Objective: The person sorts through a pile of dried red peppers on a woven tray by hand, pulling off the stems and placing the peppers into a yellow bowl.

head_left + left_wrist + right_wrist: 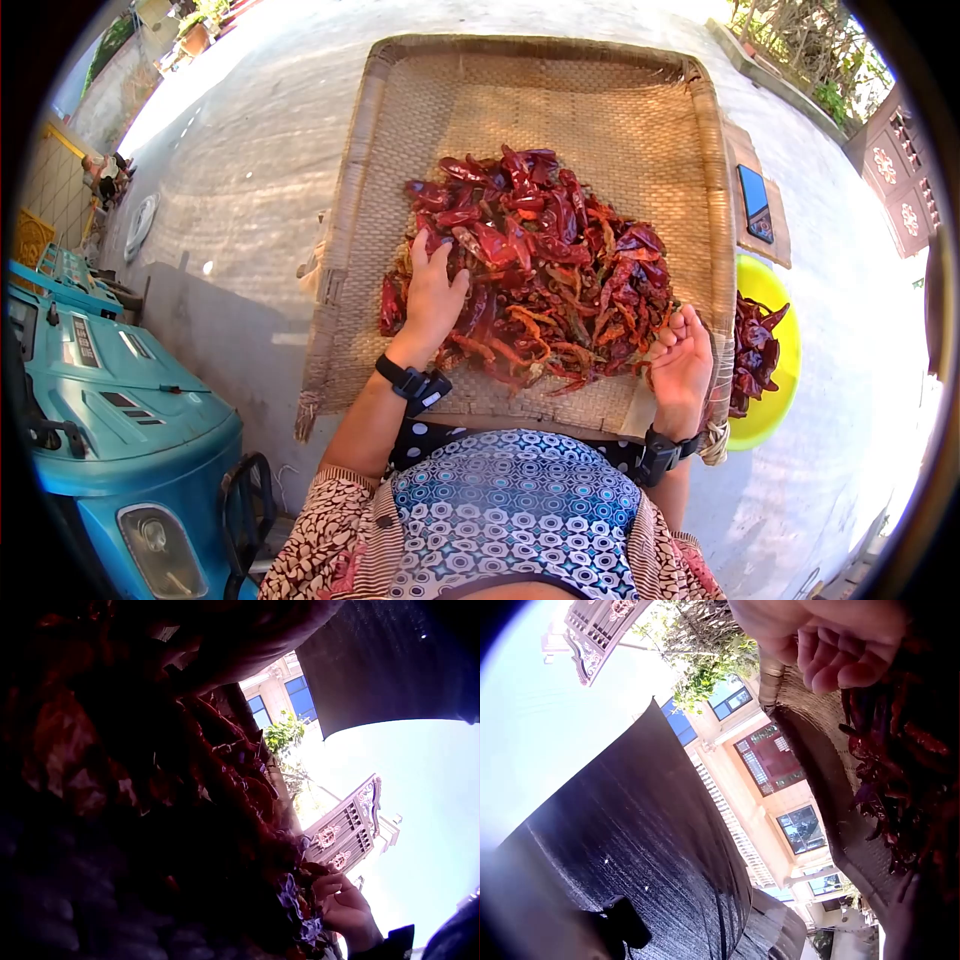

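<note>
A heap of dried red chili peppers lies on a woven tray. Over the left side of the heap my left hand reaches with fingers spread, fingertips right at the peppers. My right hand rests at the heap's right edge, palm turned up and fingers loosely bent beside the chilies. In the right wrist view those bent fingers show nothing between them. Dark shadow hides most of what lies under the left hand in the left wrist view.
A yellow-green basin with more red peppers stands right of the tray. Above it, a phone lies on a brown board. A blue-green vehicle stands at the left. A dark canopy hangs overhead.
</note>
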`<state>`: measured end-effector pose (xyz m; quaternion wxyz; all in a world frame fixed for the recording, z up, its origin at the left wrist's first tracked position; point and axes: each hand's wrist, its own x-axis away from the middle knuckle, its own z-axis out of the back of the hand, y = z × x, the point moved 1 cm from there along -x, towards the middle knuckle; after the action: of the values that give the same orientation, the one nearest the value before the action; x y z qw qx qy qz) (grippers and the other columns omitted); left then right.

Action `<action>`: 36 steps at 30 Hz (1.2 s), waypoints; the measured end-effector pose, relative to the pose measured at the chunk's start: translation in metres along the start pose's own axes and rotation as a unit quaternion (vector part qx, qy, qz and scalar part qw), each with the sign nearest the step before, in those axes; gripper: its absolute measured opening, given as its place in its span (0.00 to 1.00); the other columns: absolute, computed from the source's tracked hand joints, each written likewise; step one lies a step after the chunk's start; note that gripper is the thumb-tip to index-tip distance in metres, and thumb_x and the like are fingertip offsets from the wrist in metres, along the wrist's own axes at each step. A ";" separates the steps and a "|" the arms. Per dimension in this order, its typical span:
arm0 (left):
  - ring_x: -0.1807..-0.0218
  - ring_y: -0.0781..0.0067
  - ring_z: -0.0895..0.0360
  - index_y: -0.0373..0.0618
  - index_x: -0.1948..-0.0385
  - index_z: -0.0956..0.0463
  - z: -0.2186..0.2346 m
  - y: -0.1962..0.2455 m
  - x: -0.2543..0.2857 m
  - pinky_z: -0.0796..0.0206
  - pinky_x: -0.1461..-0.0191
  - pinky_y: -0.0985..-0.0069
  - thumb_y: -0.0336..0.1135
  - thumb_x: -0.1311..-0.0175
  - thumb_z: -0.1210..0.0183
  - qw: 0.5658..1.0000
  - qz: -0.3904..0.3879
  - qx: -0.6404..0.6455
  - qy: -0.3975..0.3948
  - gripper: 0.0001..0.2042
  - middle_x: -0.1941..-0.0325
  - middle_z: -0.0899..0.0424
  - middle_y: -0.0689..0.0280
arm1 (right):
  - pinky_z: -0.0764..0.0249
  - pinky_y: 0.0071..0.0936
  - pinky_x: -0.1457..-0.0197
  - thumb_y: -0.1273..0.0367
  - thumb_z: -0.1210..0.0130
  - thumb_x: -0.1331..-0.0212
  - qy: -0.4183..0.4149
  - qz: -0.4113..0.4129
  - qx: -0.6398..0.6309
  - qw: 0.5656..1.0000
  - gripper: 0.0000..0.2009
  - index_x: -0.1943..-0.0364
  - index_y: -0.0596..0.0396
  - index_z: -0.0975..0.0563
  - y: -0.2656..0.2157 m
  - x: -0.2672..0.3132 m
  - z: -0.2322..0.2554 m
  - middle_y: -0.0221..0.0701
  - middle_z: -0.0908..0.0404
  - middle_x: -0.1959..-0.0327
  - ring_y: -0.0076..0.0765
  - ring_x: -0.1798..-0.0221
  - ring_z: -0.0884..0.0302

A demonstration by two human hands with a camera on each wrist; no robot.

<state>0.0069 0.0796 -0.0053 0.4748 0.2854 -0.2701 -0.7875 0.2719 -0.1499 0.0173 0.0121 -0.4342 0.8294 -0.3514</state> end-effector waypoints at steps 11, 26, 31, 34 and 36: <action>0.54 0.64 0.21 0.30 0.49 0.29 0.000 -0.005 0.011 0.26 0.50 0.72 0.21 0.39 0.44 0.993 -0.028 0.105 0.045 0.16 0.38 0.33 0.53 | 0.35 0.18 0.69 0.65 0.47 0.33 -0.005 -0.019 0.052 0.998 0.08 0.55 0.50 0.24 0.017 0.004 -0.012 0.20 0.25 0.68 0.20 0.70 0.32; 0.48 0.68 0.19 0.35 0.47 0.28 0.021 0.039 0.032 0.27 0.48 0.77 0.18 0.36 0.49 0.977 -0.084 0.188 0.054 0.15 0.39 0.30 0.56 | 0.33 0.19 0.67 0.66 0.49 0.33 -0.042 -0.033 0.074 0.996 0.09 0.53 0.51 0.25 0.027 0.008 -0.015 0.23 0.24 0.66 0.20 0.69 0.30; 0.46 0.63 0.20 0.33 0.49 0.28 0.021 0.057 0.045 0.27 0.47 0.76 0.17 0.34 0.53 0.949 -0.075 0.303 -0.047 0.13 0.41 0.31 0.56 | 0.32 0.19 0.67 0.68 0.51 0.32 -0.097 -0.008 0.174 0.980 0.08 0.53 0.53 0.26 0.033 0.015 -0.027 0.25 0.22 0.64 0.20 0.70 0.28; 0.47 0.63 0.19 0.34 0.51 0.28 0.023 0.068 0.050 0.27 0.47 0.76 0.17 0.34 0.53 0.939 -0.076 0.328 -0.069 0.12 0.42 0.30 0.57 | 0.32 0.17 0.67 0.68 0.51 0.31 -0.129 0.000 0.242 0.962 0.08 0.53 0.53 0.25 0.036 0.019 -0.035 0.26 0.21 0.64 0.19 0.71 0.27; 0.47 0.63 0.19 0.34 0.51 0.28 0.025 0.074 0.052 0.27 0.46 0.76 0.18 0.34 0.53 0.935 -0.079 0.338 -0.072 0.11 0.42 0.30 0.57 | 0.32 0.15 0.67 0.68 0.51 0.31 -0.138 -0.007 0.281 0.950 0.08 0.53 0.53 0.25 0.039 0.022 -0.039 0.25 0.20 0.64 0.17 0.70 0.26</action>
<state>0.0129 0.0063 0.0534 0.2658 0.3924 -0.5305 -0.7028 0.2176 -0.1294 0.0296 0.2451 -0.4637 0.6841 -0.5069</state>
